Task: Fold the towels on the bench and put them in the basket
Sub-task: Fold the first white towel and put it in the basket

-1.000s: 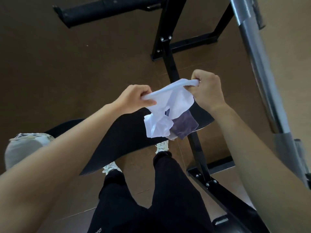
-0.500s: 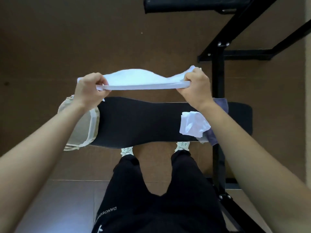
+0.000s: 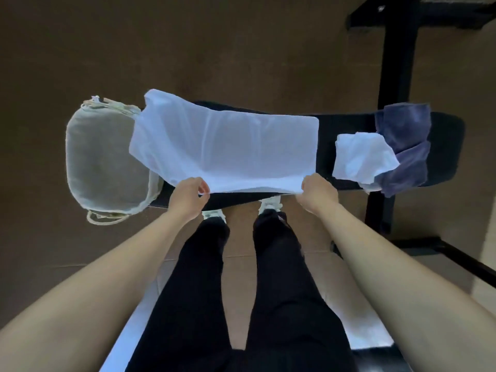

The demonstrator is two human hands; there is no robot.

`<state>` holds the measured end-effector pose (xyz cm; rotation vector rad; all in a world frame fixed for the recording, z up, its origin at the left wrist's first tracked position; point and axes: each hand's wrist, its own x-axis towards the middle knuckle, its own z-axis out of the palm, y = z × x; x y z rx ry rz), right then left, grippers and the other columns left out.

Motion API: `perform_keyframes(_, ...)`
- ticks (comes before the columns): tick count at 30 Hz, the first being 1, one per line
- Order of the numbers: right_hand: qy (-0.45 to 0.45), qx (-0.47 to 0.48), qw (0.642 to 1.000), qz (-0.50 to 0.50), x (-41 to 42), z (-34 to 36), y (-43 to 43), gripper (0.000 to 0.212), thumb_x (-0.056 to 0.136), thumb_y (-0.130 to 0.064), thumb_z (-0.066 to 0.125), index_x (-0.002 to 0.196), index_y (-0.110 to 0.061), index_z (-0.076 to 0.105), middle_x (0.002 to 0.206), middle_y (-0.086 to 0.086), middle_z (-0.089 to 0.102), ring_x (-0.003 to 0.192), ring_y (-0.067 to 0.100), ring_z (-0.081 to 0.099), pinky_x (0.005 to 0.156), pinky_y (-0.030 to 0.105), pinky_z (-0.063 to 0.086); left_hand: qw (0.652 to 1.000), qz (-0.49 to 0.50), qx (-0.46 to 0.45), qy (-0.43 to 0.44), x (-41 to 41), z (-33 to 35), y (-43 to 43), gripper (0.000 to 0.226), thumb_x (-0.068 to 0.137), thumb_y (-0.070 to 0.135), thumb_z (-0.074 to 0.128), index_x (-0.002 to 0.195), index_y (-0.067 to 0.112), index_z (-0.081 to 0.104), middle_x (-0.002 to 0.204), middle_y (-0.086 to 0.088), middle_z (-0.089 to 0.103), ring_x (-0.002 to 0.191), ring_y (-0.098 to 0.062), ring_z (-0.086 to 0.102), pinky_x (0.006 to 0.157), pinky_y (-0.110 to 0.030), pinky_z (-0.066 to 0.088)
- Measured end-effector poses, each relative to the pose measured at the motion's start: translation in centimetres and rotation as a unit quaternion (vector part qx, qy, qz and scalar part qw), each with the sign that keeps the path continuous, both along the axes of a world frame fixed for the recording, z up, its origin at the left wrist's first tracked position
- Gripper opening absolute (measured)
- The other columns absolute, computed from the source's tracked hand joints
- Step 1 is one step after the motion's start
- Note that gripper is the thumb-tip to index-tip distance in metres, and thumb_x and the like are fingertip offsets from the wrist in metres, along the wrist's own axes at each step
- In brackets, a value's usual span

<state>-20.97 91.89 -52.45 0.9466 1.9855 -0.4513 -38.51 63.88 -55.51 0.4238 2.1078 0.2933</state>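
A white towel [image 3: 225,146] lies spread flat across the black padded bench [image 3: 445,146]. Its far left corner overlaps the beige fabric basket [image 3: 102,162] at the bench's left end. My left hand [image 3: 189,196] pinches the towel's near left corner. My right hand [image 3: 318,193] pinches the near right corner. At the bench's right end a crumpled white towel [image 3: 362,157] rests partly on a purple towel [image 3: 405,146].
A black metal frame [image 3: 397,63] rises behind the bench on the right and runs down to a floor bar [image 3: 461,261]. My legs in black trousers [image 3: 236,291] stand just before the bench. Brown floor surrounds everything.
The white towel, first bunched, then stretched taut in the air between my hands, now lies spread on the bench. Both hands came down to its near edge.
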Motion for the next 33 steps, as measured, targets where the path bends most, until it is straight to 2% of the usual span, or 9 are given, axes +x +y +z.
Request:
perform_keyframes(3, -0.091, -0.063, 0.994, -0.024, 0.8, -2.2, -0.9, 0.021, 0.09, -0.017, 0.06, 0.074, -0.013, 0.047, 0.078, 0.003, 0.055, 0.068, 0.024, 0.056, 0.054, 0.029, 0.038, 0.996, -0.003, -0.053, -0.067, 1.3, -2.3, -0.7, 0.008, 0.093, 0.022, 0.063, 0.096, 0.024, 0.071, 0.101, 0.005, 0.073, 0.099, -0.02, 0.068, 0.078, -0.032, 0.049)
perform_keyframes(5, -0.079, -0.078, 0.994, -0.024, 0.7, -3.7, -1.2, 0.008, 0.091, -0.018, 0.059, 0.088, -0.011, 0.061, 0.092, 0.005, 0.063, 0.09, 0.031, 0.065, 0.063, 0.033, 0.047, 0.989, -0.04, -0.092, -0.11, 1.9, -3.3, -0.9, 0.014, 0.095, 0.03, 0.06, 0.101, 0.028, 0.072, 0.109, 0.005, 0.075, 0.106, -0.023, 0.069, 0.088, -0.036, 0.055)
perform_keyframes(6, -0.039, -0.073, 0.996, -0.034, 0.5, -4.7, -1.2, 0.018, 0.092, -0.019, 0.058, 0.106, -0.011, 0.067, 0.108, 0.006, 0.066, 0.105, 0.033, 0.064, 0.074, 0.036, 0.05, 0.988, -0.053, -0.106, -0.103, 2.0, -3.6, -0.8, 0.017, 0.096, 0.032, 0.058, 0.105, 0.029, 0.072, 0.112, 0.006, 0.075, 0.107, -0.024, 0.069, 0.089, -0.037, 0.055)
perform_keyframes(10, 0.177, -0.041, 0.982, -0.058, -2.3, -7.7, -2.4, 0.056, 0.091, -0.02, 0.07, 0.144, -0.018, 0.05, 0.148, 0.007, 0.041, 0.135, 0.032, 0.04, 0.097, 0.046, 0.05, 0.994, -0.017, -0.011, 0.104, 1.0, -5.5, 0.3, 0.033, 0.094, 0.022, 0.064, 0.127, 0.019, 0.065, 0.12, -0.003, 0.066, 0.112, -0.032, 0.06, 0.084, -0.044, 0.053)
perform_keyframes(13, 0.191, -0.023, 0.981, -0.036, -4.3, -10.6, -3.5, 0.092, 0.084, -0.039, 0.079, 0.159, -0.034, 0.026, 0.169, 0.001, 0.01, 0.153, 0.041, 0.008, 0.115, 0.061, 0.032, 0.983, -0.05, 0.001, 0.178, -0.5, -7.6, 1.6, 0.066, 0.085, 0.03, 0.077, 0.144, 0.021, 0.049, 0.147, -0.012, 0.045, 0.13, -0.041, 0.042, 0.097, -0.057, 0.049)
perform_keyframes(18, 0.144, -0.01, 0.99, -0.003, -4.2, -14.1, -3.2, 0.125, 0.071, -0.074, 0.074, 0.158, -0.048, -0.013, 0.168, -0.006, -0.028, 0.15, 0.046, -0.029, 0.111, 0.078, -0.006, 0.987, -0.016, -0.085, 0.137, -1.3, -9.9, 2.9, 0.103, 0.08, 0.064, 0.074, 0.159, 0.042, 0.013, 0.169, -0.002, 0.008, 0.154, -0.042, 0.007, 0.116, -0.064, 0.024)
perform_keyframes(23, 0.127, 0.011, 0.992, 0.007, -1.8, -14.2, 2.8, 0.141, 0.059, -0.079, 0.078, 0.157, -0.047, -0.018, 0.167, -0.003, -0.031, 0.149, 0.046, -0.03, 0.11, 0.082, -0.005, 0.983, -0.025, -0.116, 0.142, 2.5, -9.8, 4.0, 0.114, 0.078, 0.069, 0.073, 0.161, 0.046, -0.002, 0.171, -0.004, -0.006, 0.151, -0.046, 0.009, 0.113, -0.066, 0.034)
perform_keyframes(28, 0.13, 0.028, 0.991, 0.021, -0.3, -13.5, 6.5, 0.14, 0.061, -0.076, 0.08, 0.155, -0.049, -0.02, 0.167, -0.003, -0.031, 0.151, 0.044, -0.027, 0.113, 0.078, -0.005, 0.979, 0.081, -0.157, 0.1, 5.4, -9.1, 4.4, 0.112, 0.082, 0.069, 0.068, 0.162, 0.044, -0.005, 0.171, -0.004, -0.019, 0.151, -0.045, 0.01, 0.108, -0.065, 0.039)
perform_keyframes(33, 0.144, 0.026, 0.988, 0.041, -0.7, -13.3, 5.4, 0.136, 0.064, -0.072, 0.081, 0.157, -0.048, -0.014, 0.169, -0.001, -0.024, 0.153, 0.044, -0.021, 0.115, 0.077, -0.002, 0.974, 0.1, -0.168, 0.118, 4.3, -8.0, 5.7, 0.112, 0.083, 0.06, 0.073, 0.164, 0.032, 0.001, 0.172, -0.005, -0.013, 0.154, -0.047, 0.007, 0.113, -0.066, 0.034)
